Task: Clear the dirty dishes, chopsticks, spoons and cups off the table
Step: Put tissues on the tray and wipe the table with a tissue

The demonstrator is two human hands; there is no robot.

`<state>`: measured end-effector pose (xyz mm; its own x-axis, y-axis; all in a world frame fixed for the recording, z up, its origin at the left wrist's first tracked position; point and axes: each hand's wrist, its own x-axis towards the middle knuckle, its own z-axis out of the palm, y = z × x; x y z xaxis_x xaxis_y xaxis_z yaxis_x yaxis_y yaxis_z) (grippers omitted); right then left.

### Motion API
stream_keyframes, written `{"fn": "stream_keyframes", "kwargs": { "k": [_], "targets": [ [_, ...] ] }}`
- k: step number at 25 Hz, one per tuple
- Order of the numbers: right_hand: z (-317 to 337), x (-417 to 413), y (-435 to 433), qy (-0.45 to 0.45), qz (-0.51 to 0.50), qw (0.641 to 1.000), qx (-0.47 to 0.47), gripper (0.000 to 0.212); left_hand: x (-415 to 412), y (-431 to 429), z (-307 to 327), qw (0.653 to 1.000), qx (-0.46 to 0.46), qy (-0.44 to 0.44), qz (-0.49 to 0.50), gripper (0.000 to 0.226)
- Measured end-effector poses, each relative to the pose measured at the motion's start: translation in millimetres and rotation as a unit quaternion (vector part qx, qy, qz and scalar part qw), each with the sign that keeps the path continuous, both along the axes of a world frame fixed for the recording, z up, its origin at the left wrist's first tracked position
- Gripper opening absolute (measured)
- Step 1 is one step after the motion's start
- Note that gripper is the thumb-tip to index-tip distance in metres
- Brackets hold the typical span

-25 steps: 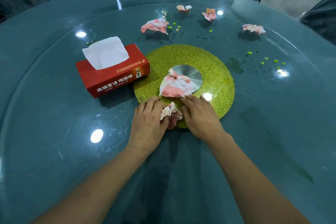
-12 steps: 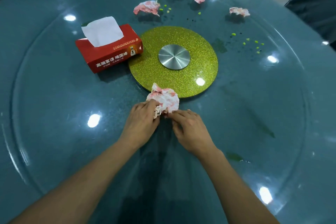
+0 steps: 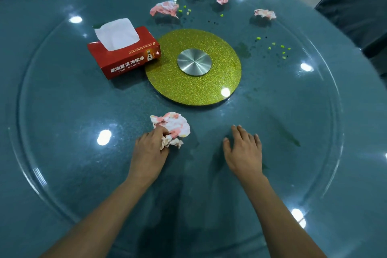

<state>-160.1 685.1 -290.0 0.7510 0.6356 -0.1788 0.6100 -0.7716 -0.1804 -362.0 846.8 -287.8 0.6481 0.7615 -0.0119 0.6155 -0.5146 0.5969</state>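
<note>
Glass table (image 3: 62,132) bears tissue box (image 3: 125,56), crumpled napkins (image 3: 165,9), scraps (image 3: 258,38).

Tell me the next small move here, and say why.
Probably lift the crumpled pink-stained tissue wad off the blue-green glass table: the left hand pinches its near edge, the right hand lies open and empty beside it, and four more stained wads wait on the far side.

Red tissue box (image 3: 125,56), glittery gold-green disc (image 3: 188,88), pink-stained white napkin (image 3: 173,125), blue-grey table (image 3: 62,121)
</note>
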Motion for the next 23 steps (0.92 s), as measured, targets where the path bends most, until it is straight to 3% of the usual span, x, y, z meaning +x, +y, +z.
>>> {"fn": "stream_keyframes", "kwargs": {
  "k": [23],
  "targets": [
    [14,-40,21,-0.004,0.039,0.999,-0.024,0.054,-5,-19,17,0.997,-0.032,-0.071,0.029,0.033]
  ]
}}
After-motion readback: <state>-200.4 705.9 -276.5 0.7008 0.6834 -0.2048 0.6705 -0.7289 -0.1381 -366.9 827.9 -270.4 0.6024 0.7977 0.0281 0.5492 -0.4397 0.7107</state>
